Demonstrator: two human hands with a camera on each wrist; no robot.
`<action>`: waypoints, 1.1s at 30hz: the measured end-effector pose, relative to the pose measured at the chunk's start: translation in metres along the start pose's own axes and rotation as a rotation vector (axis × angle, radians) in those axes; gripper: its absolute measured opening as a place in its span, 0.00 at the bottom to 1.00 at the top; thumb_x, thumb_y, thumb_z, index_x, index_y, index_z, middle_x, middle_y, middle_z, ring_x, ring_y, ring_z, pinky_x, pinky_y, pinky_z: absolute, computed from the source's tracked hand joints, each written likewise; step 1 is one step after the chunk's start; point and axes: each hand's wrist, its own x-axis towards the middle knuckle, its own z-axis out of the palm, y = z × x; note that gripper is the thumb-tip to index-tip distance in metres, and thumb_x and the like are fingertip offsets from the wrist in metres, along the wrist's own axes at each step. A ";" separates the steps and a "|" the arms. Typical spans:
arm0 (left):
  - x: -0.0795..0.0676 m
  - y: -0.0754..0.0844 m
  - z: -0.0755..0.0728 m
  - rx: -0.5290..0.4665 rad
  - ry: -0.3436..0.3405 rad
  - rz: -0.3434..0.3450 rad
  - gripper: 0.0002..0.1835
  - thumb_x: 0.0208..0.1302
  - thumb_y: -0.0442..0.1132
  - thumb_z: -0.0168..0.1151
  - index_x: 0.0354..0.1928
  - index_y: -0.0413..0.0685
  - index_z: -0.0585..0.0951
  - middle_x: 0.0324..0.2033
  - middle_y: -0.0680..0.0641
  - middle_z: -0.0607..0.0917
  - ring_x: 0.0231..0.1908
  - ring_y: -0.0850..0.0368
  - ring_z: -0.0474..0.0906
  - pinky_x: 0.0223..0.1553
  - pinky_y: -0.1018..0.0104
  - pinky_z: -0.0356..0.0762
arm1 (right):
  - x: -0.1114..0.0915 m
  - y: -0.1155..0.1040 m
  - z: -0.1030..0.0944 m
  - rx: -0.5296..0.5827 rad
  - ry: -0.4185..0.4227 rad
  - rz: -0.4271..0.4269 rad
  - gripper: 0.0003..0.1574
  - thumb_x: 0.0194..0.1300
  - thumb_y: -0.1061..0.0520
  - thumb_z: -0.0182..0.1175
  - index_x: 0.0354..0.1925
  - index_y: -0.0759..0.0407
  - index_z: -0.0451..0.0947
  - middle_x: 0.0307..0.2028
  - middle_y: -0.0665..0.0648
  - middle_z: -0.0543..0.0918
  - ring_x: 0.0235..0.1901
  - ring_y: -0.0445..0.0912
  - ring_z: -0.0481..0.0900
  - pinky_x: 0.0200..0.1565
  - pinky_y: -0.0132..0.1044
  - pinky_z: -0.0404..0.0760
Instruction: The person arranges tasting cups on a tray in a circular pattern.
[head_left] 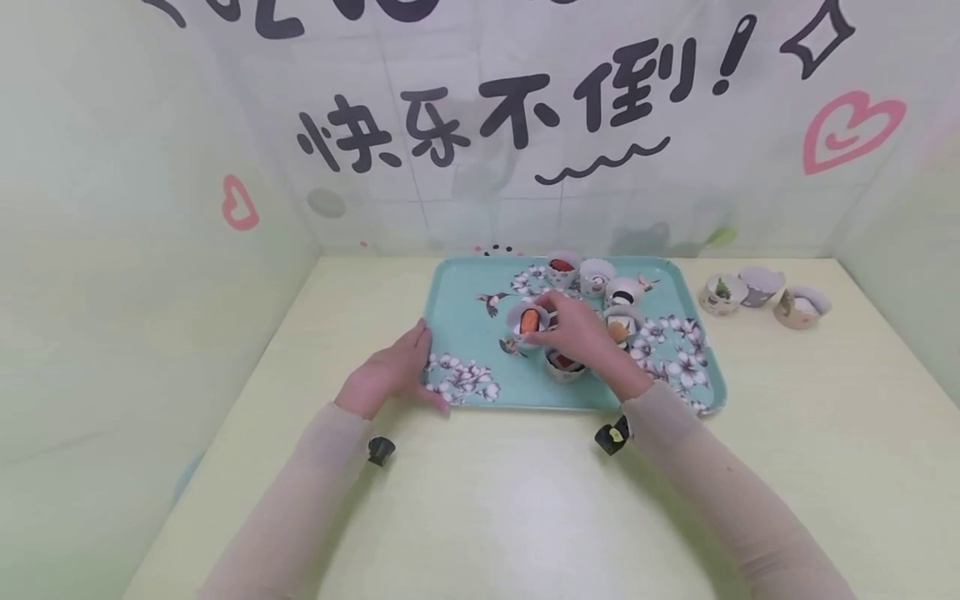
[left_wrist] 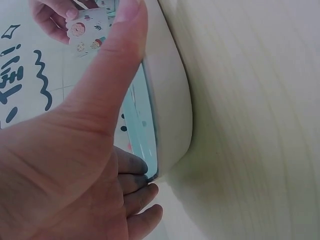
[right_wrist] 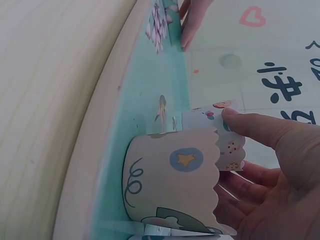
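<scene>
My right hand [head_left: 585, 335] pinches a paper cup [right_wrist: 231, 142] with a scalloped rim and small printed pictures. Inside that cup sits an orange-topped piece [head_left: 529, 322] that looks like sushi. Cup and hand are over the middle of a turquoise tray [head_left: 459, 304]. My left hand [head_left: 386, 371] rests at the tray's near left corner, fingers along the left rim and thumb by the front rim. Just in front of the held cup, by the right hand, stands a cup with a star print [right_wrist: 172, 175]. Beyond the hand, another cup [head_left: 622, 317] holds an orange-topped piece.
More filled cups stand toward the tray's back, one with a red piece [head_left: 561, 265] and one with a black-banded white piece [head_left: 624, 296]. Right of the tray, on the table [head_left: 810, 400], are three cups, including one with green inside [head_left: 723, 293]. A printed cloth [head_left: 480, 167] hangs behind.
</scene>
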 end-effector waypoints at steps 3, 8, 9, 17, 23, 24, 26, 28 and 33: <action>0.001 0.000 0.001 0.014 -0.009 -0.001 0.78 0.39 0.70 0.75 0.77 0.31 0.40 0.78 0.32 0.37 0.79 0.37 0.39 0.76 0.46 0.56 | 0.000 0.001 0.002 -0.034 -0.002 -0.015 0.39 0.62 0.44 0.70 0.65 0.56 0.70 0.60 0.59 0.79 0.56 0.53 0.78 0.56 0.48 0.83; 0.003 -0.001 0.003 0.018 -0.018 -0.004 0.78 0.38 0.71 0.74 0.78 0.32 0.39 0.78 0.33 0.36 0.79 0.38 0.38 0.77 0.47 0.55 | 0.001 0.004 0.005 -0.067 -0.017 -0.030 0.38 0.62 0.44 0.70 0.65 0.57 0.71 0.60 0.60 0.79 0.55 0.52 0.78 0.55 0.49 0.82; 0.003 -0.001 0.003 0.017 -0.018 -0.006 0.78 0.38 0.71 0.74 0.78 0.32 0.39 0.78 0.33 0.36 0.79 0.38 0.38 0.77 0.47 0.55 | 0.001 0.004 0.005 -0.071 -0.021 -0.029 0.38 0.61 0.44 0.70 0.64 0.57 0.71 0.60 0.60 0.79 0.55 0.52 0.78 0.55 0.49 0.82; 0.001 0.001 0.002 0.018 -0.019 -0.015 0.78 0.39 0.70 0.75 0.77 0.32 0.40 0.78 0.33 0.37 0.79 0.38 0.39 0.77 0.47 0.55 | 0.000 0.006 0.004 -0.109 -0.056 -0.035 0.38 0.62 0.45 0.70 0.64 0.57 0.71 0.58 0.61 0.80 0.51 0.52 0.79 0.49 0.46 0.81; 0.000 0.001 0.002 0.008 -0.009 -0.006 0.77 0.40 0.69 0.75 0.77 0.31 0.40 0.78 0.32 0.37 0.79 0.37 0.40 0.77 0.46 0.55 | 0.000 0.008 0.003 -0.123 -0.071 -0.017 0.38 0.62 0.44 0.70 0.64 0.57 0.71 0.59 0.61 0.79 0.49 0.51 0.78 0.47 0.44 0.81; -0.001 0.001 0.002 0.006 -0.006 -0.004 0.77 0.40 0.69 0.75 0.77 0.31 0.40 0.78 0.32 0.37 0.79 0.37 0.40 0.76 0.46 0.56 | 0.000 0.008 0.003 -0.128 -0.073 -0.013 0.38 0.62 0.45 0.70 0.65 0.57 0.70 0.59 0.61 0.79 0.49 0.51 0.78 0.47 0.44 0.81; -0.001 0.001 0.002 0.002 0.000 -0.002 0.77 0.40 0.69 0.75 0.77 0.32 0.40 0.78 0.32 0.37 0.79 0.37 0.40 0.76 0.46 0.57 | 0.001 0.008 0.002 -0.152 -0.081 -0.014 0.41 0.62 0.44 0.69 0.67 0.56 0.68 0.59 0.62 0.79 0.49 0.52 0.78 0.47 0.45 0.81; -0.002 0.002 0.001 -0.002 0.002 -0.004 0.77 0.40 0.68 0.76 0.77 0.32 0.40 0.78 0.32 0.37 0.78 0.37 0.40 0.76 0.46 0.57 | 0.001 0.008 0.001 -0.174 -0.091 -0.018 0.43 0.63 0.44 0.69 0.70 0.56 0.66 0.59 0.63 0.79 0.50 0.53 0.78 0.48 0.46 0.81; -0.003 0.002 0.000 -0.009 -0.004 -0.012 0.77 0.41 0.68 0.76 0.77 0.31 0.40 0.78 0.32 0.37 0.79 0.37 0.39 0.76 0.46 0.56 | 0.001 0.008 0.001 -0.213 -0.109 -0.034 0.44 0.62 0.43 0.69 0.71 0.55 0.66 0.61 0.62 0.79 0.54 0.53 0.78 0.52 0.49 0.81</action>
